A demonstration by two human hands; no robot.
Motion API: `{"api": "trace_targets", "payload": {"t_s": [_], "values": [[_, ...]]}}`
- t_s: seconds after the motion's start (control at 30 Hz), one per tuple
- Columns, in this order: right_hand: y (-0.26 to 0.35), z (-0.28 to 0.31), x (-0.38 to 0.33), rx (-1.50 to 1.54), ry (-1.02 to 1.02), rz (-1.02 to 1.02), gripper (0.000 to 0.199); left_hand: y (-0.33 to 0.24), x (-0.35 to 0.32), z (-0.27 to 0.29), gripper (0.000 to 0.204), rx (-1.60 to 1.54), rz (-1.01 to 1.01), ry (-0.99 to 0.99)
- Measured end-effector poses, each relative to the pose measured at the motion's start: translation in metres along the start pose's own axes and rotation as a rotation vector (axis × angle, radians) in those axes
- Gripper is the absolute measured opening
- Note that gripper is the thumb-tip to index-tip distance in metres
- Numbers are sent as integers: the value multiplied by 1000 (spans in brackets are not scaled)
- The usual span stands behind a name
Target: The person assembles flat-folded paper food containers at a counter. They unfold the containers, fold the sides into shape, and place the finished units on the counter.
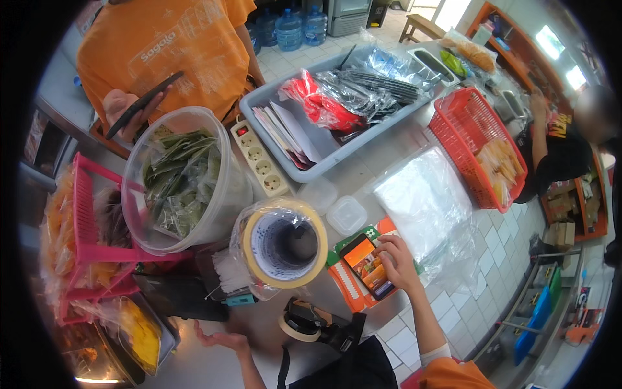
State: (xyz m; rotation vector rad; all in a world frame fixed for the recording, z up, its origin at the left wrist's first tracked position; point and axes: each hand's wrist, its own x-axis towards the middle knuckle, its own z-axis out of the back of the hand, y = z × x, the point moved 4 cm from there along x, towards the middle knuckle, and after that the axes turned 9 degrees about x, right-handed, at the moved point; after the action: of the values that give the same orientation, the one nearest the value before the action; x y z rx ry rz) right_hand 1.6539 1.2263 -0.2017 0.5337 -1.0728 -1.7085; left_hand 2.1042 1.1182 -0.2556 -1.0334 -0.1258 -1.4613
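My right hand reaches over a smartphone with a lit orange screen, its bent fingers at the phone's right side and gripping nothing. The phone lies on orange, white and green printed packets. Low at the left, my left hand is held palm up with the fingers apart and nothing in it. A black tape dispenser sits between my hands. Beyond it stands a large, wide roll of tape in clear wrap. A stack of clear plastic bags lies past my right hand.
A tub of green leaves, a power strip, a grey-blue crate and a red basket surround the table's far side. A pink rack stands left. One person in orange holds a dark phone; another person is right.
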Motion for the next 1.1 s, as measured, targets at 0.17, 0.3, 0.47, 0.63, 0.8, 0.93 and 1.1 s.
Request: {"api": "trace_targets", "payload": {"t_s": [0.17,0.3,0.47,0.63,0.8,0.93,1.1], "values": [[5,-8,11,-97,78,-25,32,-3,0,-3,49,-3,6,6],[1,-10,16,-87,93,-8,30,-2,2,-4,51,31,19,-9],[-13,7,3,132,13,11,20,4,-30,33,55,122,286,119],[-19,10,-2,178,-18,-29,18,23,-118,139,60,38,726,122],[-17,7,1,145,-6,14,21,31,-196,152,63,215,1121,334],[-15,4,3,89,35,20,26,16,-214,127,64,228,1213,521],[-11,-3,4,11,79,3,32,5,-217,112,66,219,1247,651]]}}
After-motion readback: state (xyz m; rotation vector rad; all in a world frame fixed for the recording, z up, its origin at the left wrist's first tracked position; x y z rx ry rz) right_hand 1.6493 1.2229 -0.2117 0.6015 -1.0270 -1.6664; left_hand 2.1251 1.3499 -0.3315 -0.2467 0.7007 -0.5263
